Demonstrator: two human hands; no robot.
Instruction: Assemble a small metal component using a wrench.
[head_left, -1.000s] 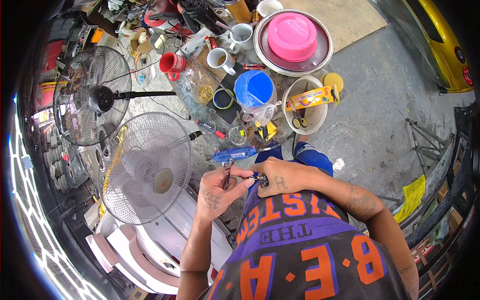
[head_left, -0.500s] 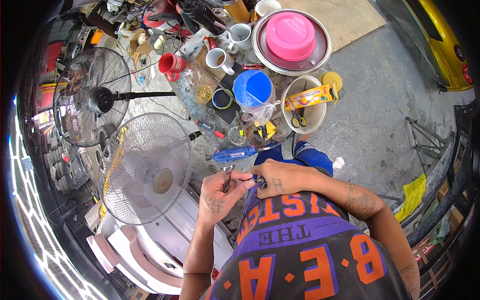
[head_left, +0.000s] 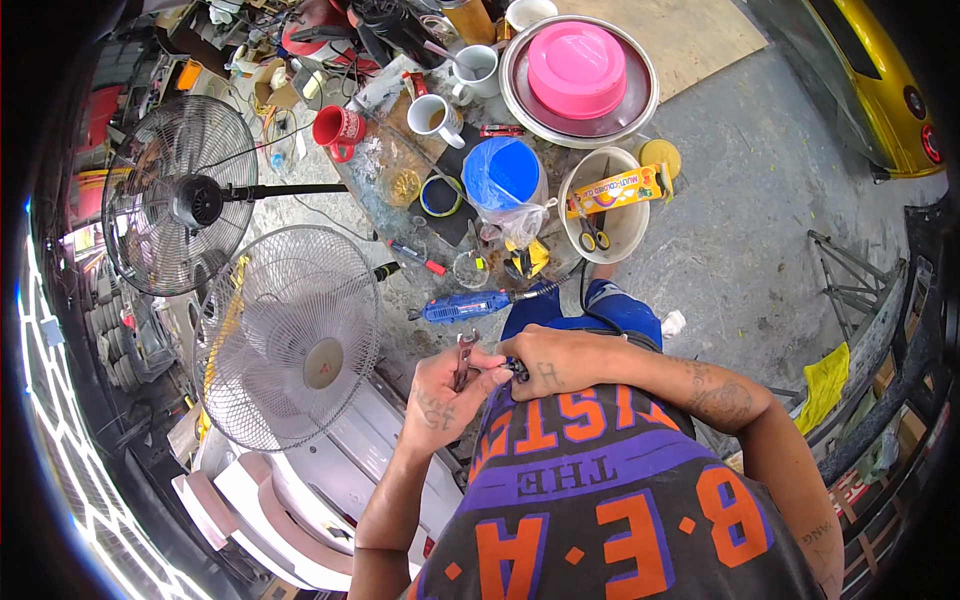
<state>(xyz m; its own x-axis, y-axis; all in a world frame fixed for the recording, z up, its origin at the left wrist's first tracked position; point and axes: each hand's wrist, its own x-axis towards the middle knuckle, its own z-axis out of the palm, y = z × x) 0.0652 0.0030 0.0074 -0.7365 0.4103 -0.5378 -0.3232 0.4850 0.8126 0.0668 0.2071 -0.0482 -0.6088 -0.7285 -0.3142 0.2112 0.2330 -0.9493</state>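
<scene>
Left hand's (head_left: 438,398) grip holds an open-end wrench (head_left: 465,352), its long axis running away from the body, crosswise to the hands' line; just right, its fingertips meet a small dark fitting (head_left: 518,370) held in the right hand's (head_left: 547,362) curled grip.

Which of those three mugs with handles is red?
The leftmost mug, nearest the big fans. It alone is red; the middle mug and far mug are white.

Left hand (head_left: 440,395) beside right hand (head_left: 545,363)
</scene>
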